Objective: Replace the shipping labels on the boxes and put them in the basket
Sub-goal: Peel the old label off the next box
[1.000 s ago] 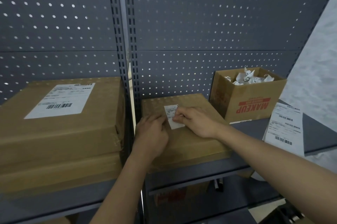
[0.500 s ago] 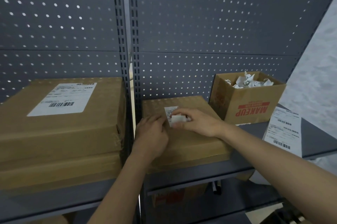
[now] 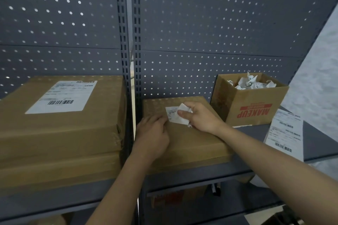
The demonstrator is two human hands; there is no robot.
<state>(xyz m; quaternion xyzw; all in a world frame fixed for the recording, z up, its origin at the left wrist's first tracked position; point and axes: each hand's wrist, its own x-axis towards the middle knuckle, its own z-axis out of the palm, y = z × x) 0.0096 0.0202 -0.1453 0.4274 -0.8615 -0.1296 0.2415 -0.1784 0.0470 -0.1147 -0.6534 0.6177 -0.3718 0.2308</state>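
Head view: the right hand (image 3: 201, 117) pinches the lifted edge of the label (image 3: 172, 113) atop the box (image 3: 192, 142) on the shelf (image 3: 201, 173). The left hand (image 3: 152, 133) presses flat just beside it.

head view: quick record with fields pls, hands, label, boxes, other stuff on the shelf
shipping label: partly peeled off the middle box, left part flat on it
right hand: pinches its lifted part
left hand: rests on the box top beside it
makeup box: open, behind right, crumpled paper inside
label sheet: on the shelf, far right
left boxes: stacked, top one labelled
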